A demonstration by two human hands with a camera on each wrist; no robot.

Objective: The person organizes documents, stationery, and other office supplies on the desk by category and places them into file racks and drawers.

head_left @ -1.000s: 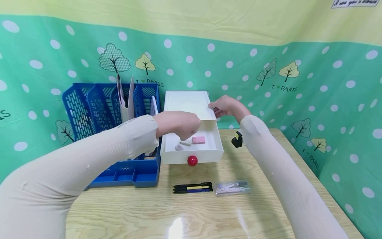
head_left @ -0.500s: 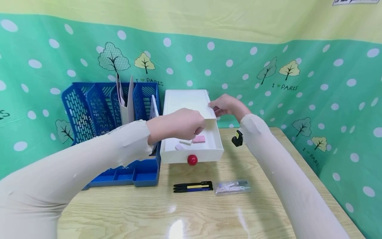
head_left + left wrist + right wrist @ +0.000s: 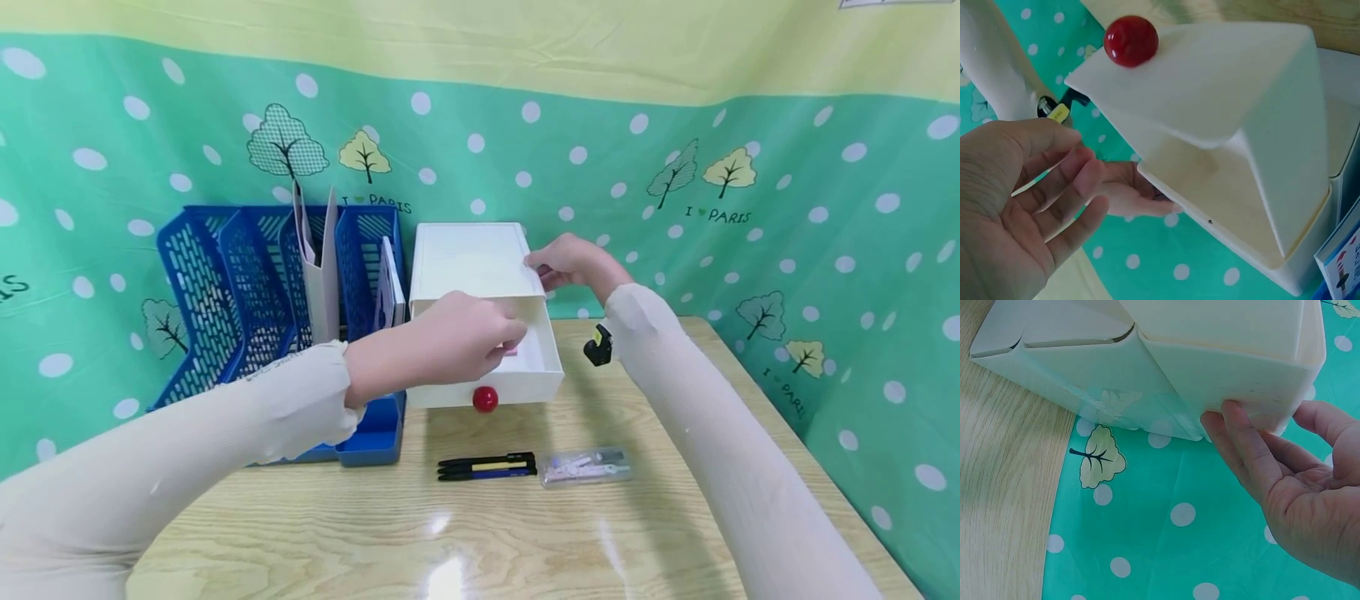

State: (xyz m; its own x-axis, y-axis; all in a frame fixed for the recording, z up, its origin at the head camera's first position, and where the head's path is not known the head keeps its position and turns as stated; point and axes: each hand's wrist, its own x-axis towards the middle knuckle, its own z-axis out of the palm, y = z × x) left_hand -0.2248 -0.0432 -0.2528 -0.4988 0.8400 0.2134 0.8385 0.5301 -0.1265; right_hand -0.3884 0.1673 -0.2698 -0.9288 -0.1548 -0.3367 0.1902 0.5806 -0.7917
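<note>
A white drawer box (image 3: 468, 258) stands against the back curtain, its top drawer (image 3: 534, 386) pulled out by a red knob (image 3: 485, 399) side. My left hand (image 3: 450, 337) hovers over the drawer, fingers loosely bent; in the left wrist view nothing shows between them. It hides most of the drawer's inside, with only a sliver of a pink eraser (image 3: 512, 352) visible past the fingertips. On the box's right side my right hand (image 3: 1297, 462) rests its fairly straight fingers (image 3: 1249, 440) on the side wall, its thumb at the edge.
Left of the box stands a blue file organizer (image 3: 371, 437) holding a folder (image 3: 322, 279) and booklets (image 3: 390, 287). In front lie dark pens (image 3: 487, 467) and a clear case of drawing tools (image 3: 585, 468) on the wooden table (image 3: 360, 525). A polka-dot curtain hangs behind.
My left hand has shifted slightly back and right over the drawer, and its wrist has dropped lower, covering erasers that showed before. The right hand stays at the box's side.
</note>
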